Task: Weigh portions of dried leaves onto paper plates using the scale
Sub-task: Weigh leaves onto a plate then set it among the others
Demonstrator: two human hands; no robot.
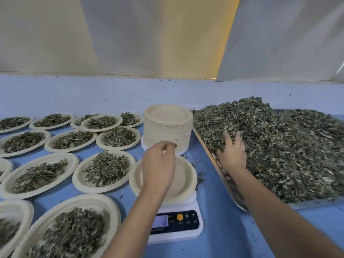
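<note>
A white digital scale (178, 223) stands near the front centre, its display lit. An empty paper plate (184, 178) lies on it. My left hand (158, 164) hovers over that plate with loosely curled fingers and holds nothing that I can see. My right hand (232, 151) reaches into the big heap of dried leaves (279, 146) on a metal tray (219, 168), fingers spread and pressed into the leaves at the heap's left edge. A tall stack of empty paper plates (168, 127) stands just behind the scale.
Several paper plates filled with dried leaves (106, 168) cover the blue table (219, 229) to the left, in rows out to the left edge. A few loose leaf bits lie between scale and tray. A pale curtain wall (167, 43) closes the back.
</note>
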